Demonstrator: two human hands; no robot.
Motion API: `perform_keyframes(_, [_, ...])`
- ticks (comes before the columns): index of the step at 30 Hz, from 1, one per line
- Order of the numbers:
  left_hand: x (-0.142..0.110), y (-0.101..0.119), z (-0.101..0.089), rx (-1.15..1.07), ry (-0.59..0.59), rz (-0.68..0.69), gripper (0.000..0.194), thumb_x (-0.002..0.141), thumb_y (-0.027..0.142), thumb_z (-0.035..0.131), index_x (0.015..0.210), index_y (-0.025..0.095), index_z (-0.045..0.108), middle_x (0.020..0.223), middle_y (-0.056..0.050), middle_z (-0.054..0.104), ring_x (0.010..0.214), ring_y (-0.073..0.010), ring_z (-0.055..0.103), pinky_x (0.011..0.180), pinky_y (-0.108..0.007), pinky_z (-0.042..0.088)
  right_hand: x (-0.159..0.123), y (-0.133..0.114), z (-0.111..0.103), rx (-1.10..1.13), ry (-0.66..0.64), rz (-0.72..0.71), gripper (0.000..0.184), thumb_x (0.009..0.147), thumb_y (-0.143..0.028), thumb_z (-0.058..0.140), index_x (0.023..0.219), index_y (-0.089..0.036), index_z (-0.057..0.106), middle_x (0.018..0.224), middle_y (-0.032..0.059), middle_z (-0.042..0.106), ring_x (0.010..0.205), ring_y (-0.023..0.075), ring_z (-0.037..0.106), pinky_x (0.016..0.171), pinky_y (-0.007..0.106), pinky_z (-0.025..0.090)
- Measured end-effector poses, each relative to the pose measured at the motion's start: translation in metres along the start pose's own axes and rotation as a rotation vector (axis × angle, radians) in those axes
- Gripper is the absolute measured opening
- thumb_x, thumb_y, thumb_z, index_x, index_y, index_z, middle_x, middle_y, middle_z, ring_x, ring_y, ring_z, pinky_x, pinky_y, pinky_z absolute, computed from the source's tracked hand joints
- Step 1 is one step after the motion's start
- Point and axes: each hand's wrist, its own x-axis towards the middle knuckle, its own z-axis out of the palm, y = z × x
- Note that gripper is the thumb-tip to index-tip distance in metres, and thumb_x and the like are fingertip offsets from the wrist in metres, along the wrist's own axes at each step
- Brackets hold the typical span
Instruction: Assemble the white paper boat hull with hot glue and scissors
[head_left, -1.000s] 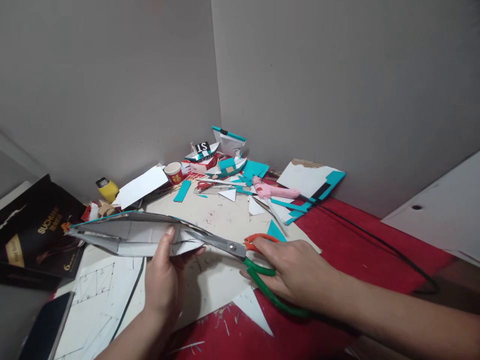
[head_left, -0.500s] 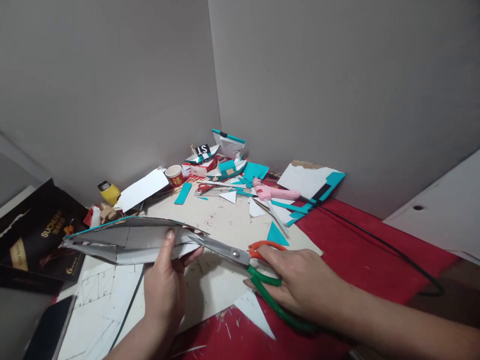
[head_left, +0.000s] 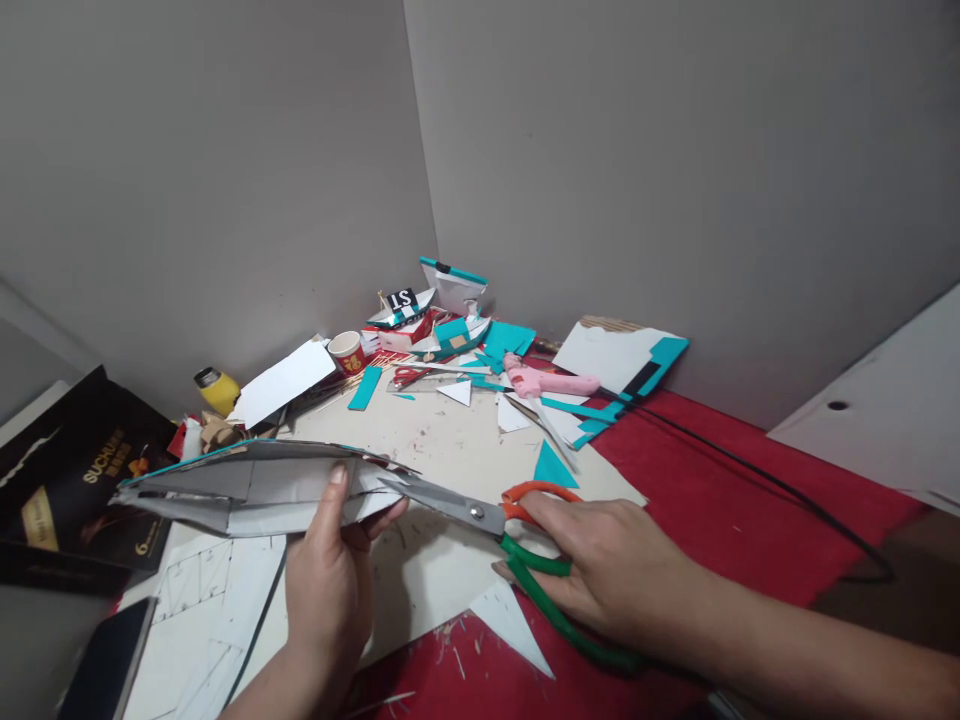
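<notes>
My left hand (head_left: 330, 570) grips a long cardboard boat hull (head_left: 281, 490), grey-white inside with a teal far edge, thumb pressed on its inner face. The hull tapers to a point at its left end. In my right hand (head_left: 592, 560) are scissors (head_left: 469, 510) with one orange and one green handle, my fingers through the loops. Their blade tips lie at the hull's right end, just beyond my left fingers. Whether the blades pinch the card there I cannot tell. Below the scissors a white paper triangle (head_left: 514, 625) lies on the red cloth.
Behind stand small model boats (head_left: 454, 340), a paper cup (head_left: 346, 352) and a yellow bottle (head_left: 217, 388). A pink glue gun (head_left: 551, 380) trails a black cable rightward. Teal scraps (head_left: 555, 466) lie nearby. At left are a black box (head_left: 90, 460) and a phone (head_left: 109, 655).
The hull has shifted slightly down and left with my left hand. The scissors moved a little right, their tips still at the hull's right end. The view shifted slightly.
</notes>
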Motion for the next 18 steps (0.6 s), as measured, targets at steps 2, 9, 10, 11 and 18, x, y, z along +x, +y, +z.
perform_keyframes(2, [-0.001, 0.001, 0.000, -0.090, -0.042, -0.061, 0.013, 0.074, 0.029, 0.069, 0.080, 0.017, 0.072, 0.084, -0.004, 0.071, 0.085, -0.0233, 0.068, 0.074, -0.044, 0.060, -0.001, -0.001, -0.001, 0.006, -0.030, 0.021, 0.026, 0.083, -0.041, 0.057, 0.091, -0.017, 0.059, 0.076, 0.0043, 0.073, 0.063, 0.0238, 0.070, 0.049, 0.031, 0.042])
perform_keyframes(9, [0.000, -0.003, -0.003, -0.089, -0.058, -0.176, 0.014, 0.062, 0.009, 0.070, 0.049, 0.010, 0.065, 0.054, -0.001, 0.059, 0.066, -0.0152, 0.063, 0.076, -0.036, 0.061, 0.002, 0.000, -0.003, -0.012, -0.027, 0.026, 0.025, 0.083, -0.040, 0.057, 0.091, -0.017, 0.060, 0.071, 0.0041, 0.072, 0.059, 0.0219, 0.068, 0.048, 0.029, 0.038])
perform_keyframes(10, [0.000, -0.002, -0.002, -0.096, -0.038, -0.176, 0.011, 0.060, 0.008, 0.071, 0.050, 0.010, 0.066, 0.053, 0.000, 0.057, 0.064, -0.0147, 0.062, 0.072, -0.035, 0.062, 0.002, 0.001, -0.003, -0.012, -0.028, 0.028, 0.024, 0.083, -0.039, 0.057, 0.090, -0.017, 0.060, 0.071, 0.0040, 0.072, 0.059, 0.0219, 0.068, 0.048, 0.029, 0.038])
perform_keyframes(11, [0.000, -0.001, -0.001, -0.100, -0.034, -0.177, 0.007, 0.058, 0.007, 0.072, 0.053, 0.009, 0.067, 0.053, 0.001, 0.056, 0.064, -0.0145, 0.061, 0.068, -0.034, 0.062, 0.001, 0.003, -0.003, -0.016, -0.036, 0.035, 0.024, 0.082, -0.039, 0.058, 0.091, -0.017, 0.060, 0.071, 0.0042, 0.072, 0.060, 0.0222, 0.068, 0.048, 0.028, 0.038])
perform_keyframes(18, [-0.001, 0.005, 0.002, -0.024, -0.082, -0.338, 0.005, 0.058, -0.001, 0.069, 0.054, 0.002, 0.067, 0.063, -0.008, 0.066, 0.065, -0.0149, 0.064, 0.068, -0.029, 0.062, -0.005, 0.009, 0.001, 0.006, -0.168, 0.113, 0.033, 0.079, -0.040, 0.062, 0.102, -0.016, 0.060, 0.086, 0.0069, 0.073, 0.069, 0.0226, 0.069, 0.050, 0.027, 0.038])
